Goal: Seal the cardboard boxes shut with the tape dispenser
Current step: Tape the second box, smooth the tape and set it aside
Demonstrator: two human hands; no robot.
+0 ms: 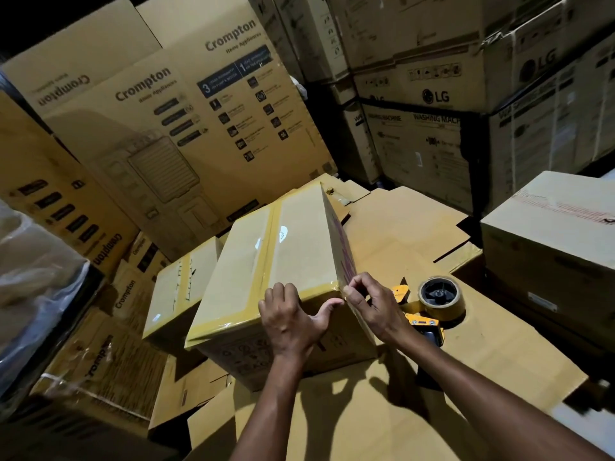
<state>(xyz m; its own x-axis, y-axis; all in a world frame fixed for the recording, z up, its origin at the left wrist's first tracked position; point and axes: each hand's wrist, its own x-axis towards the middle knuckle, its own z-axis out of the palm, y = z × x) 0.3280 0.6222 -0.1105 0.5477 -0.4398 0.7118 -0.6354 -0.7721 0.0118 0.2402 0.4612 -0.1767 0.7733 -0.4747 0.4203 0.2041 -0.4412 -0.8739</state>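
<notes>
The cardboard box (266, 254) sits tilted on flattened cardboard (499, 344), its long axis and taped centre seam running away from the person toward the far right. The left hand (293, 314) grips its near top edge, fingers curled on top, and the right hand (369, 301) pinches the tape (319, 291) at the near right corner. The tape dispenser (432, 304) lies on its side just right of the right hand, roll hub facing up and handle toward the person.

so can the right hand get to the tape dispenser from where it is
Probably yes: the tape dispenser lies just beyond the right hand on the flattened cardboard, nothing between them, once the fingers leave the box corner.
</notes>
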